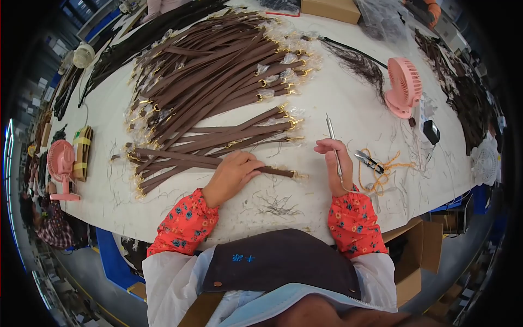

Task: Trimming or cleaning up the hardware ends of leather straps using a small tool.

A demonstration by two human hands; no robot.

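Note:
My left hand grips a brown strap near its right part, low over the white table. That strap's right end carries a metal fitting in clear plastic wrap. In my right hand is a slim metal pen-shaped tool, its tip pointing away from me and a thin cord trailing from its lower end. Just beyond my left hand lie several more brown straps with gold-coloured snap hooks. Thread snips and a tangled orange cord lie right of my right hand.
A large pile of brown straps covers the table's far middle. Loose dark threads lie in front of me. Pink fans stand at both sides, the right one beside a power strip. A cardboard box sits below the right edge.

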